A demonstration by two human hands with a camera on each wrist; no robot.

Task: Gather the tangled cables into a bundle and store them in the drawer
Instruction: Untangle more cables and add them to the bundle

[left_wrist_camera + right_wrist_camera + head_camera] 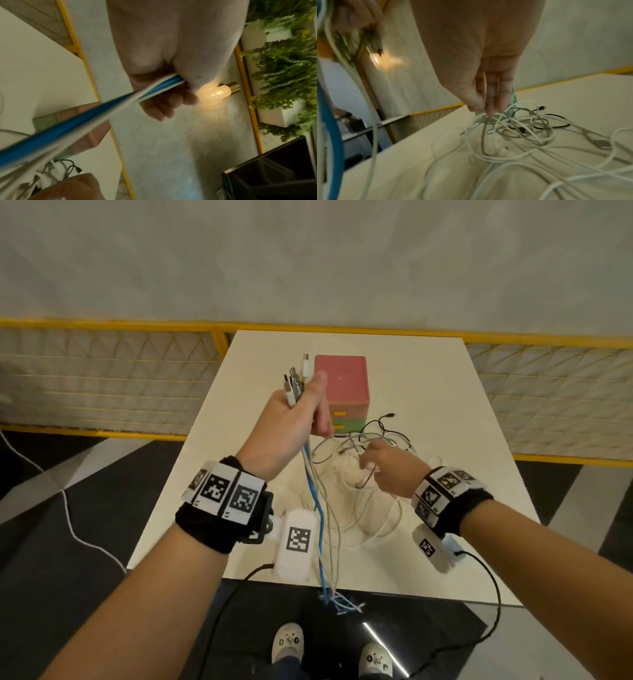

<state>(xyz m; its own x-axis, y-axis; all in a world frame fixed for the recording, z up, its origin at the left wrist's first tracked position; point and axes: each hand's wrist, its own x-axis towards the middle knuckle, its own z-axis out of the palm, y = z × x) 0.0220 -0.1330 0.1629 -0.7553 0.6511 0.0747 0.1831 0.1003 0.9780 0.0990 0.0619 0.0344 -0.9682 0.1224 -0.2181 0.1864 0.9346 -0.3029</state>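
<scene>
My left hand (308, 405) is raised above the white table (428, 392) and grips a bunch of cable ends (298, 378), plugs pointing up. From it a blue cable (317, 525) and white cables hang past the near table edge, ending in frayed wires. In the left wrist view the fingers (168, 102) curl round these cables (154, 89). My right hand (368, 463) is lower, over the tangled cables (359, 501), and pinches a loop of cable (486, 116) at the fingertips (489, 111). The pink and green drawer unit (342, 385) stands behind, drawers shut.
A black cable (380, 422) lies beside the drawer unit's right side. A yellow railing with mesh (102, 364) runs behind the table. A lit wall lamp (221, 92) and plants (283, 67) appear in the left wrist view. My shoes (287, 642) stand at the near table edge.
</scene>
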